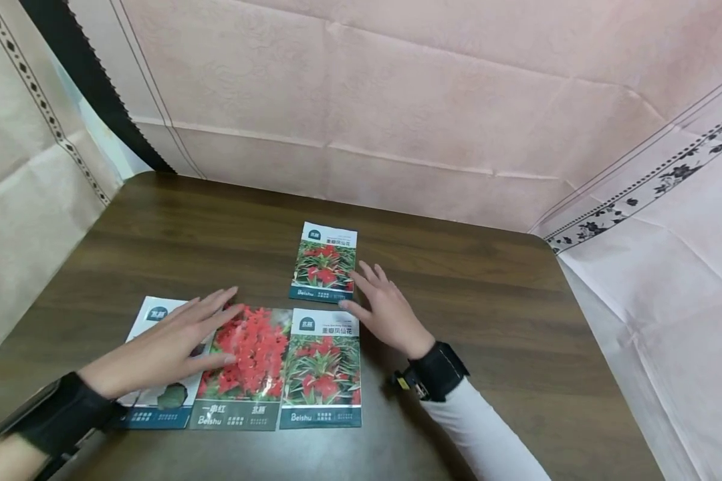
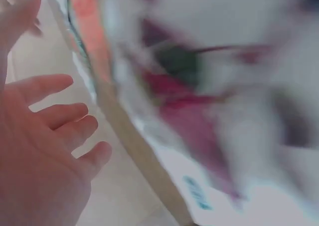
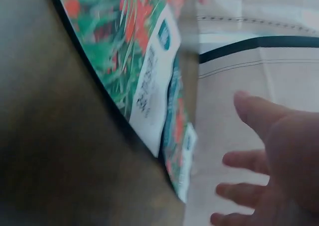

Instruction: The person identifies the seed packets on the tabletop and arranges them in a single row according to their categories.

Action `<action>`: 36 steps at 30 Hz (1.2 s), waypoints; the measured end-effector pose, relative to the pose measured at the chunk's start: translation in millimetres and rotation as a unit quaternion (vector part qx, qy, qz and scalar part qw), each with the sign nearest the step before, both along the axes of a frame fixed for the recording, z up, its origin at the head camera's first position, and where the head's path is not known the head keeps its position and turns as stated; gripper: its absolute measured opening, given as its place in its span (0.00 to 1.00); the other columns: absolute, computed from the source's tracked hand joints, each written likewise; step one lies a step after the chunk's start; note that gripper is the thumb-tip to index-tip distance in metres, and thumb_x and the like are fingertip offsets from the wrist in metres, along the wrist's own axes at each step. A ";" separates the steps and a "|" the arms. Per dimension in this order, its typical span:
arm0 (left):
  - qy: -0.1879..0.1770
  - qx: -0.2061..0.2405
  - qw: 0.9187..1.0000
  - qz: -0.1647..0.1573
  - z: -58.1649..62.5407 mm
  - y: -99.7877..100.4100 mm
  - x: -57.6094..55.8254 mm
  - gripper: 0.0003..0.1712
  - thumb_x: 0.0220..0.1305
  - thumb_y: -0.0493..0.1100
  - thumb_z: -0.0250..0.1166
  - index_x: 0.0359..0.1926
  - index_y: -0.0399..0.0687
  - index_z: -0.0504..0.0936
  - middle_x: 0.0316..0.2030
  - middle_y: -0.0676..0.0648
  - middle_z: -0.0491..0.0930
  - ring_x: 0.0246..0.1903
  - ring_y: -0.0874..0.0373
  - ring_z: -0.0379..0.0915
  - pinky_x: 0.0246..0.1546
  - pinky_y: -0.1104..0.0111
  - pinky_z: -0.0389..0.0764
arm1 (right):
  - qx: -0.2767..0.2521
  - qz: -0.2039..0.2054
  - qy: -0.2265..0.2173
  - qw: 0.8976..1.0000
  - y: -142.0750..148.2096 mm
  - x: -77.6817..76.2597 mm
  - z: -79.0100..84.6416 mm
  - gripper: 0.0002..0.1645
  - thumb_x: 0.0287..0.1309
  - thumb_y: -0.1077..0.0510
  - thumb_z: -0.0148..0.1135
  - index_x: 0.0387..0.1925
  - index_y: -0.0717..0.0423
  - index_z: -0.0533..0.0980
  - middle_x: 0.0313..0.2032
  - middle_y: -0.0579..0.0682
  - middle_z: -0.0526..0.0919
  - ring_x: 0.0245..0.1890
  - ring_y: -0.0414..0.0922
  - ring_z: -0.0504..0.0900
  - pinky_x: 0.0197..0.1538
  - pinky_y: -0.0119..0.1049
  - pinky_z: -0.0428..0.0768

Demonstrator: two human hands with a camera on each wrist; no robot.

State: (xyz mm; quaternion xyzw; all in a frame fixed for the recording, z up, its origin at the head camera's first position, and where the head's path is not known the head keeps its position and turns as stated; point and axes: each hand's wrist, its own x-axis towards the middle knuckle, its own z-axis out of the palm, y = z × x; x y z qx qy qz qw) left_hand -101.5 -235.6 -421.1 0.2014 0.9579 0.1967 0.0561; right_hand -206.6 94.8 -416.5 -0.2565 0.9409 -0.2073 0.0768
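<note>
Three seed packets lie side by side in a row on the wooden table. The left white packet (image 1: 156, 417) is partly covered by my left hand (image 1: 171, 344), whose fingers stretch over it toward the middle packet with dense red flowers (image 1: 255, 354). At the row's right end is a packet with red flowers among narrow leaves (image 1: 321, 367). A matching packet (image 1: 323, 264) lies farther back, above it. My right hand (image 1: 391, 314) has its fingers spread at that back packet's lower right edge. In the wrist views, the left palm (image 2: 45, 151) and right hand (image 3: 279, 161) grip nothing.
The brown wooden table (image 1: 487, 321) extends around the packets, with rounded far corners. Pale cloth (image 1: 397, 100) hangs behind it and at both sides. A black strip (image 1: 96, 80) runs along the cloth at back left. Each wrist wears a black band (image 1: 439, 371).
</note>
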 end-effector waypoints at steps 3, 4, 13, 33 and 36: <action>0.029 -0.007 0.999 -0.033 6.9 17.8 -16.0 0.46 0.58 0.65 0.64 0.71 0.48 0.64 0.74 0.42 0.56 0.73 0.42 0.52 0.69 0.42 0.56 | 0.005 0.030 0.008 0.999 -12.6 -17.7 -5.4 0.37 0.68 0.39 0.50 0.73 0.46 0.58 0.76 0.51 0.52 0.77 0.57 0.45 0.73 0.63 0.52; 0.034 -0.007 0.998 -0.045 8.2 24.9 -19.9 0.44 0.59 0.63 0.65 0.71 0.47 0.65 0.74 0.42 0.56 0.73 0.43 0.52 0.70 0.42 0.56 | 0.010 0.040 0.010 0.999 -17.5 -22.9 -6.8 0.37 0.69 0.40 0.49 0.74 0.46 0.57 0.76 0.51 0.51 0.77 0.57 0.45 0.73 0.64 0.51; -0.035 0.009 0.991 -0.130 4.4 55.8 -26.1 0.52 0.51 0.66 0.69 0.72 0.53 0.61 0.75 0.49 0.54 0.75 0.46 0.46 0.71 0.41 0.52 | 0.086 0.049 -0.005 0.995 -27.0 -57.0 -25.4 0.37 0.69 0.39 0.47 0.75 0.40 0.53 0.77 0.48 0.48 0.77 0.58 0.43 0.72 0.65 0.49; -0.027 0.003 0.990 -0.138 -10.5 52.9 -17.2 0.50 0.49 0.67 0.69 0.71 0.60 0.63 0.74 0.51 0.57 0.75 0.43 0.46 0.68 0.35 0.51 | 0.078 -0.019 -0.037 0.996 114.3 -28.6 -30.4 0.39 0.67 0.38 0.51 0.74 0.43 0.55 0.76 0.52 0.50 0.76 0.60 0.45 0.70 0.71 0.46; -0.026 0.005 0.991 -0.134 -10.9 52.7 -16.5 0.49 0.50 0.68 0.68 0.71 0.61 0.64 0.74 0.52 0.57 0.75 0.44 0.46 0.68 0.35 0.51 | 0.074 -0.012 -0.034 0.997 120.9 -11.5 -30.4 0.39 0.66 0.39 0.53 0.74 0.43 0.56 0.76 0.52 0.51 0.76 0.60 0.46 0.69 0.71 0.47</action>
